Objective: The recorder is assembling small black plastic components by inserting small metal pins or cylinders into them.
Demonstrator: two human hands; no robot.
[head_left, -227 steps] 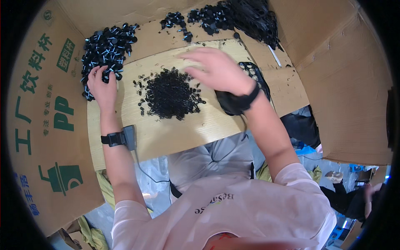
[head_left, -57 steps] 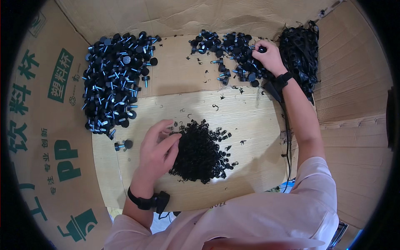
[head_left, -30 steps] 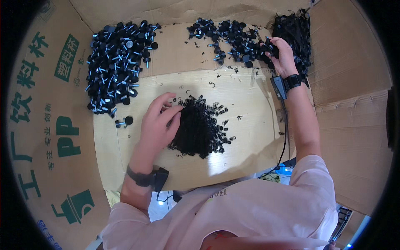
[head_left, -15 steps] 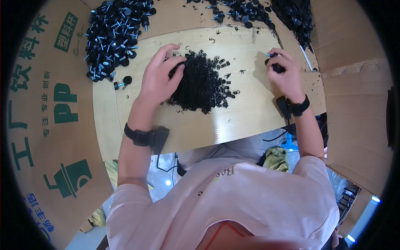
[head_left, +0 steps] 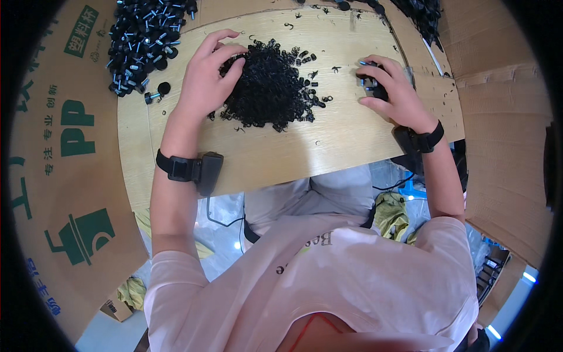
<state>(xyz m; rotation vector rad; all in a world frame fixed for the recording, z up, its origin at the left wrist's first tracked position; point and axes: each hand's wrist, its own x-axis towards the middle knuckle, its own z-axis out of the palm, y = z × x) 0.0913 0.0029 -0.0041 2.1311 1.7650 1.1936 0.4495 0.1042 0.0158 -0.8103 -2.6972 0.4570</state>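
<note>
A heap of small black plastic clips or rings [head_left: 264, 88] lies in the middle of the wooden table. At its left edge is my left hand [head_left: 208, 73], fingers curved and apart from the thumb, with nothing visible between them. To the right of the heap, my right hand [head_left: 393, 91] is curled round several black-headed bolts [head_left: 375, 85] with short metal studs, low over the table. The palm and part of these bolts are hidden by the fingers. Each wrist wears a black strap with a small box.
A large pile of black-headed bolts [head_left: 146, 44] lies at the far left, with a few loose ones [head_left: 158, 92] near it. A black plastic bag [head_left: 419, 17] lies at the far right. Cardboard walls [head_left: 76, 164] stand on both sides of the table [head_left: 252, 158]. Small scraps dot the tabletop.
The view has shifted, so the table sits higher in it. My right hand's fingers have spread wider, showing more of the bolts. My left hand stays at the heap's left edge.
</note>
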